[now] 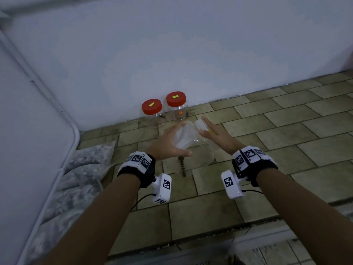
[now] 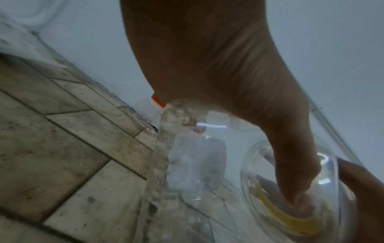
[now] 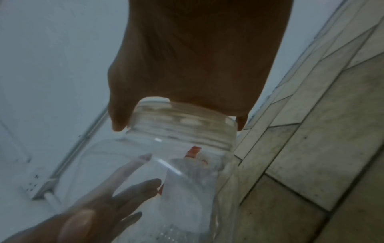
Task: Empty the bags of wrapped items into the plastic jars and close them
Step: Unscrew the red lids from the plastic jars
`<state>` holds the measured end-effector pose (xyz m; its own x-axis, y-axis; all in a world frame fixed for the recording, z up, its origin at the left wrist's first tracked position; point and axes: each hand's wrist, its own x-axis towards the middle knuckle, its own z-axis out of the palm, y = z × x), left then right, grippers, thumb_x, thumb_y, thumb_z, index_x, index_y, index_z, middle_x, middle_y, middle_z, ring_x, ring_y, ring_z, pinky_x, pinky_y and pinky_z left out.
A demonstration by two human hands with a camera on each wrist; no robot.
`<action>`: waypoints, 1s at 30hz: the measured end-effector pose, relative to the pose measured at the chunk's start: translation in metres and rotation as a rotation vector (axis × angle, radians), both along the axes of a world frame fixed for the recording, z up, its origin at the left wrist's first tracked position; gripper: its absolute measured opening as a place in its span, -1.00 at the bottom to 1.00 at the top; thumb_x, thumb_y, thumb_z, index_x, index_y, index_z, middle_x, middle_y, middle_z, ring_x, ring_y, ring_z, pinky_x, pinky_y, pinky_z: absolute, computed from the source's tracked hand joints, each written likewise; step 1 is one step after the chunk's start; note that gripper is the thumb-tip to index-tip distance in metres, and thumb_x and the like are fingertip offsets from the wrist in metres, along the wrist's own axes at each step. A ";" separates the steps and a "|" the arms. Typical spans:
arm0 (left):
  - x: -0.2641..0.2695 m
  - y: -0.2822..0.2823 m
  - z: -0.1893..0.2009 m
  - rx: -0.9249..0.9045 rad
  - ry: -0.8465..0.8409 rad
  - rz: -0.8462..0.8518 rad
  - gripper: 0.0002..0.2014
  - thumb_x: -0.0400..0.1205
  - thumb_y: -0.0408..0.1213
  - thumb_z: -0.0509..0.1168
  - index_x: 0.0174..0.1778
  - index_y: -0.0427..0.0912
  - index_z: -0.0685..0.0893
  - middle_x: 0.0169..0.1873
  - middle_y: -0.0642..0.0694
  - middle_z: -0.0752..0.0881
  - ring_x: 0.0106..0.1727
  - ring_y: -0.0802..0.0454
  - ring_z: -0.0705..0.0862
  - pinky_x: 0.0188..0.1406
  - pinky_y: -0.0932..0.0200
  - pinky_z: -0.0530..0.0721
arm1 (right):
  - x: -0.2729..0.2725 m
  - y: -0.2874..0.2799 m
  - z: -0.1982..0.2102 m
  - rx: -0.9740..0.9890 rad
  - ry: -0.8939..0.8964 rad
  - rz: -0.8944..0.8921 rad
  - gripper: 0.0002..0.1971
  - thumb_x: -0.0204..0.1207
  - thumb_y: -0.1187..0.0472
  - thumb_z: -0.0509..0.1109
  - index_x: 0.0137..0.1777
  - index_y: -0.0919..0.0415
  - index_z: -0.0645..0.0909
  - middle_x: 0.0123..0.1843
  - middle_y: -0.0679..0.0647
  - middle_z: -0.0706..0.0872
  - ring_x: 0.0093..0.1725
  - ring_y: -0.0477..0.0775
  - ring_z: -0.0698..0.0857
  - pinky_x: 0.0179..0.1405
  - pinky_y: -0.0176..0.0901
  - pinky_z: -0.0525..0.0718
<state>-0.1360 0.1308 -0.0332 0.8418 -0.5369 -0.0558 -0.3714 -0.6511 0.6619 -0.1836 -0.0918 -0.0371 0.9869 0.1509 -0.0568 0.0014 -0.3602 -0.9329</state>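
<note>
A clear lidless plastic jar (image 1: 208, 150) is held tilted above the tiled floor, between both hands. My right hand (image 1: 215, 134) wraps the threaded neck (image 3: 182, 118), thumb on one side and a finger on the other. My left hand (image 1: 168, 142) grips the jar body, thumb in front and spread fingers (image 3: 124, 194) showing through the plastic. A whitish translucent sheet, perhaps a bag (image 1: 183, 136), lies against my left palm; whether it is inside the jar I cannot tell. Something yellow (image 2: 290, 218) shows through the jar wall. Two jars with red lids (image 1: 151, 109) (image 1: 176, 101) stand by the wall.
A short dark chain of small items (image 1: 181, 167) lies on the tiles below my left hand. A crumpled grey patterned bundle (image 1: 86, 169) sits at the left beside a large white panel (image 1: 28, 131). The white wall (image 1: 172, 54) closes off the far side.
</note>
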 end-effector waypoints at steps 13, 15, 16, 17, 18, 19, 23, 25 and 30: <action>0.006 -0.010 0.003 0.097 -0.033 -0.009 0.20 0.07 0.37 0.52 0.61 0.26 0.06 0.64 -0.02 0.14 0.62 -0.07 0.17 0.55 -0.29 0.27 | -0.015 -0.046 -0.024 -0.352 -0.097 0.129 -0.20 0.50 0.22 0.46 0.60 -0.23 0.10 0.67 -0.12 0.16 0.61 -0.10 0.20 0.56 0.02 0.27; 0.005 -0.007 0.001 0.074 -0.044 -0.002 0.20 0.07 0.37 0.51 0.61 0.22 0.08 0.63 -0.03 0.15 0.61 -0.07 0.17 0.56 -0.28 0.27 | -0.018 -0.047 -0.025 -0.363 -0.111 -0.009 -0.20 0.52 0.33 0.41 0.62 -0.18 0.08 0.63 -0.09 0.23 0.46 -0.06 0.38 0.43 0.01 0.45; 0.005 -0.006 0.000 0.064 -0.049 0.008 0.20 0.07 0.37 0.52 0.61 0.23 0.08 0.63 -0.03 0.15 0.61 -0.08 0.19 0.54 -0.29 0.29 | -0.018 -0.046 -0.024 -0.310 -0.121 -0.096 -0.26 0.55 0.36 0.35 0.62 -0.11 0.13 0.61 -0.04 0.28 0.43 -0.02 0.44 0.35 -0.03 0.51; 0.005 -0.004 -0.001 0.058 -0.055 0.020 0.20 0.07 0.38 0.52 0.60 0.25 0.08 0.62 -0.04 0.16 0.60 -0.09 0.21 0.53 -0.31 0.32 | -0.017 -0.043 -0.020 -0.222 -0.125 -0.172 -0.35 0.57 0.38 0.29 0.61 -0.03 0.20 0.59 0.04 0.34 0.43 0.04 0.47 0.30 -0.08 0.51; 0.005 -0.003 -0.002 0.054 -0.058 0.029 0.20 0.06 0.39 0.52 0.59 0.25 0.07 0.61 -0.05 0.16 0.59 -0.10 0.22 0.51 -0.32 0.34 | -0.014 -0.040 -0.015 -0.126 -0.110 -0.240 -0.45 0.61 0.35 0.23 0.59 0.05 0.28 0.57 0.09 0.38 0.45 0.09 0.47 0.29 -0.11 0.48; 0.005 -0.002 -0.004 0.052 -0.064 0.034 0.20 0.06 0.39 0.52 0.59 0.25 0.07 0.60 -0.06 0.17 0.58 -0.11 0.23 0.50 -0.32 0.36 | -0.011 -0.035 -0.009 -0.065 -0.082 -0.293 -0.54 0.66 0.23 0.18 0.56 0.09 0.33 0.56 0.11 0.40 0.46 0.11 0.46 0.30 -0.12 0.44; 0.001 -0.004 -0.003 0.079 -0.099 0.027 0.17 0.16 0.28 0.58 0.61 0.20 0.05 0.59 -0.06 0.18 0.55 -0.13 0.25 0.48 -0.32 0.37 | 0.004 -0.003 0.018 -0.188 0.005 -0.235 -0.11 0.41 -0.54 -0.03 0.55 0.10 0.32 0.55 0.07 0.41 0.48 0.12 0.44 0.37 0.03 0.40; -0.001 -0.005 -0.002 0.088 -0.103 0.025 0.15 0.22 0.18 0.61 0.63 0.15 0.05 0.59 -0.05 0.17 0.55 -0.14 0.24 0.48 -0.32 0.36 | 0.012 0.007 0.018 -0.270 0.032 -0.153 -0.02 0.32 -0.62 -0.05 0.54 0.08 0.33 0.54 0.08 0.44 0.48 0.16 0.46 0.41 0.17 0.42; 0.002 -0.004 -0.003 0.098 -0.099 0.037 0.17 0.17 0.26 0.58 0.62 0.19 0.04 0.59 -0.02 0.17 0.55 -0.15 0.22 0.47 -0.40 0.33 | 0.012 0.004 0.002 -0.190 0.023 -0.145 -0.11 0.29 -0.59 0.14 0.56 -0.13 0.28 0.55 0.01 0.43 0.50 0.08 0.43 0.48 0.21 0.39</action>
<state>-0.1343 0.1272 -0.0362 0.8647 -0.5019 -0.0221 -0.4065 -0.7249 0.5561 -0.1714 -0.0881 -0.0347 0.9956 -0.0082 -0.0938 -0.0842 -0.5237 -0.8477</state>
